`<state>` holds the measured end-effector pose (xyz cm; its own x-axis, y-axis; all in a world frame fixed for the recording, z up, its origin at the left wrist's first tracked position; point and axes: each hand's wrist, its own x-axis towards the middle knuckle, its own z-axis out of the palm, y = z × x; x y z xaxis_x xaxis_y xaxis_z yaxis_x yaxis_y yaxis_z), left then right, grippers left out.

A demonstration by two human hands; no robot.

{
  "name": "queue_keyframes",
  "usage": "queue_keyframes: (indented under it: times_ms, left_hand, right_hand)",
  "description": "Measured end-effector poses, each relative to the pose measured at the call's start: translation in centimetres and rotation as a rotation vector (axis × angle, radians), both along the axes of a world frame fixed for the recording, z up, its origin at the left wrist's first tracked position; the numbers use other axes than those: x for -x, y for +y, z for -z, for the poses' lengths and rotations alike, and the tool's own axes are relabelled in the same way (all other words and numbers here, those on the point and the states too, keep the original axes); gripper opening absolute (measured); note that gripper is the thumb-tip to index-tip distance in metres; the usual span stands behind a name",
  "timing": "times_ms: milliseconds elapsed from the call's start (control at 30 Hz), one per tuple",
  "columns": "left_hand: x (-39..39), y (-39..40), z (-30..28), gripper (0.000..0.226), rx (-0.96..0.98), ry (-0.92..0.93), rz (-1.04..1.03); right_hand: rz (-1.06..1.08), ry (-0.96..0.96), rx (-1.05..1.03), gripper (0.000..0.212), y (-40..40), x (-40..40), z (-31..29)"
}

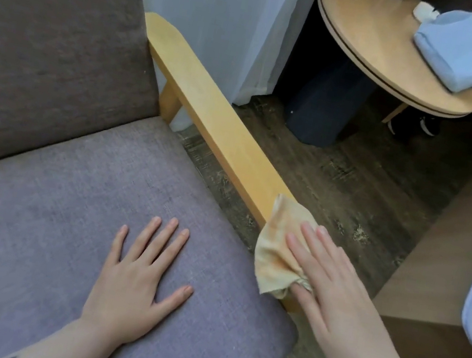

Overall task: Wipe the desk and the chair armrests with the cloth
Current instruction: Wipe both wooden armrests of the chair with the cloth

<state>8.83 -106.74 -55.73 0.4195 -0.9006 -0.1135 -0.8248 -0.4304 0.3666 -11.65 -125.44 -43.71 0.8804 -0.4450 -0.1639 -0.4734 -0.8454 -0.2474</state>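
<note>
Head view: right hand (332, 284) presses cloth (279, 239) flat-fingered onto armrest (210, 102); left hand (137, 275) lies spread on seat (36, 208).

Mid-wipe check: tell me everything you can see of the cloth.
The cloth is small, thin and pale yellow with orange-tan staining, and looks like soft woven fabric. It lies crumpled over the near end of the wooden armrest, draping off its inner edge. The right hand presses on it with straight fingers, and it bunches up by the thumb. Nothing else touches it.
</note>
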Motion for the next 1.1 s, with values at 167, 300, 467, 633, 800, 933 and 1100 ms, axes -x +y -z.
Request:
queue_keyframes:
  times_ms: [167,300,467,633,800,933,1100]
  left_hand:
    - [0.0,0.0,0.3,0.078,0.013,-0.01,0.007]
    - [0.0,0.0,0.4,0.078,0.009,-0.022,0.004]
    - [0.0,0.0,0.1,0.079,-0.013,-0.008,0.002]
    - [-0.1,0.0,-0.1,0.078,-0.008,0.027,-0.003]
    - [-0.2,0.0,0.0,0.078,0.013,0.021,-0.001]
    - [-0.1,0.0,0.0,0.078,0.045,0.023,-0.004]
    - [-0.1,0.2,0.3,0.078,0.046,0.002,-0.02]
  right_hand:
    - [-0.017,-0.07,0.054,0.054,-2.3,-9.9,0.8]
    - [0.035,-0.092,0.14,0.051,-3.6,-21.5,1.9]
    - [-0.058,-0.127,0.095,0.05,-3.1,-16.5,1.5]
    - [-0.03,-0.036,0.052,0.053,-0.7,-3.3,0.8]
    - [-0.045,-0.083,0.037,0.055,-2.7,-10.7,0.9]
    - [-0.025,-0.064,0.116,0.054,-5.0,-24.3,1.8]
    - [-0.03,-0.016,0.112,0.05,-5.5,-30.8,2.2]
